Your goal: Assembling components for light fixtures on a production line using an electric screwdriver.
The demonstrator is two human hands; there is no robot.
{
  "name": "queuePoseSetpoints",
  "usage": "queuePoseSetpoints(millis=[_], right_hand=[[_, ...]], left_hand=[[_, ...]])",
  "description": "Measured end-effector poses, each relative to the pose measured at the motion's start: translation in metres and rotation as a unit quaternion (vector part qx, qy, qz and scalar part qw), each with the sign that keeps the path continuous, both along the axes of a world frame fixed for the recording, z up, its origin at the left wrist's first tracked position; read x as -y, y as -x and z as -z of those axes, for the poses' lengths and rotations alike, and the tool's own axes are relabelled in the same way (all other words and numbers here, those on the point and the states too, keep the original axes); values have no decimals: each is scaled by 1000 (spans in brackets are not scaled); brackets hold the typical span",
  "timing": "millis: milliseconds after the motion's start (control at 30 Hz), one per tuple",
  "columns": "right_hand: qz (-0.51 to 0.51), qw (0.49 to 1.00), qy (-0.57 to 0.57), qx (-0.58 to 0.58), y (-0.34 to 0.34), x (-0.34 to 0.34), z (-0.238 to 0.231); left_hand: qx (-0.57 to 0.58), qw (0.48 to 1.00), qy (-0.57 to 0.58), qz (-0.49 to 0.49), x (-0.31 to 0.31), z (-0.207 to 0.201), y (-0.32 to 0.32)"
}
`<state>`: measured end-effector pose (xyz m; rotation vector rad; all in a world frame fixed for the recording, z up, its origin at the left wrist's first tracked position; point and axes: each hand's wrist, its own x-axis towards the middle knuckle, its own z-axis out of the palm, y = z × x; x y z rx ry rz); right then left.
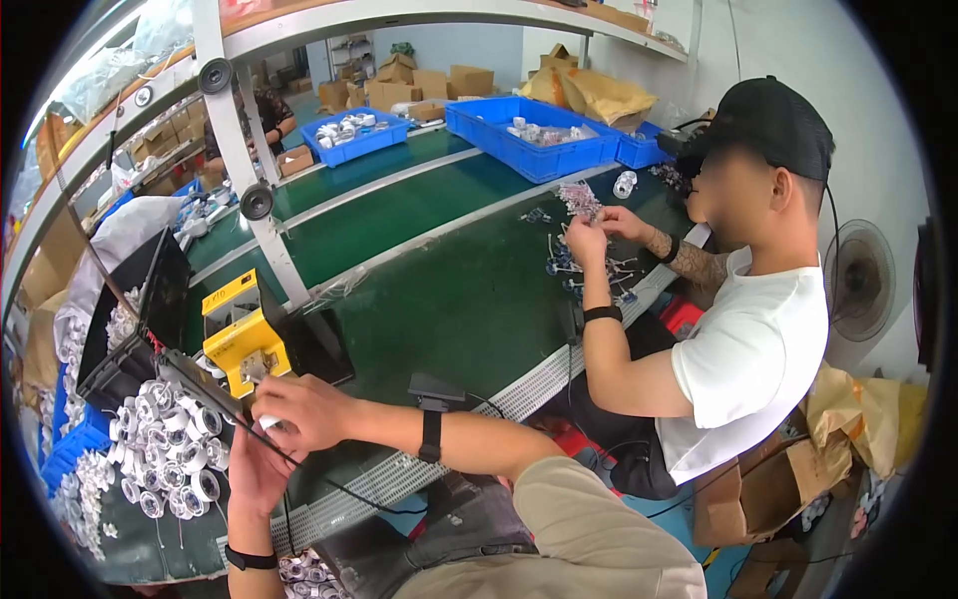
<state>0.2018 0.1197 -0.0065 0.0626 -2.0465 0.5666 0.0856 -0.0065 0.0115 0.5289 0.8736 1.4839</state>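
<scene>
My right hand [307, 411] is closed around a small white part [276, 424], its fingertips close to the metal fixture on the front of a yellow bench machine [239, 339]. Just below it, my left hand [257, 474] is raised with its fingers curled and partly hidden behind the right; what it grips does not show. A dark cable crosses in front of both hands. To their left lies a heap of white round parts with dark centres and thin wires [168, 449]. Both of my wrists wear black bands.
A co-worker in a white shirt [743, 369] handles small wired parts [584, 200] across the green bench [419, 299]. Blue bins [534, 150] of white parts stand at the back. A metal post [249, 180] rises behind the machine. An open black case [135, 309] stands left.
</scene>
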Motion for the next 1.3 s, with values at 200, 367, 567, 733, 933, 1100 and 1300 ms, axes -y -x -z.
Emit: queuePoseSetpoints(millis=[200, 367, 567, 733, 933, 1100, 1300], right_hand=[[-10, 999, -4, 52, -1, -12, 14], [35, 982, 185, 4, 2, -16, 11], [-45, 939, 335, 61, -4, -29, 12], [-57, 928, 343, 137, -4, -35, 18], [-111, 865, 449, 196, -7, -48, 17], [-131, 862, 406, 274, -12, -53, 16], [-192, 833, 457, 248, -14, -57, 18]], left_hand=[[46, 995, 93, -14, -22, 22, 17], [-36, 999, 32, -1, -21, 35, 30], [-80, 997, 11, -17, -16, 37, 21], [-127, 991, 16, -26, -19, 34, 10], [-145, 989, 11, -35, -24, 35, 10], [-188, 982, -13, -15, -23, 39, 9], [-254, 966, -40, 11, -24, 42, 20]])
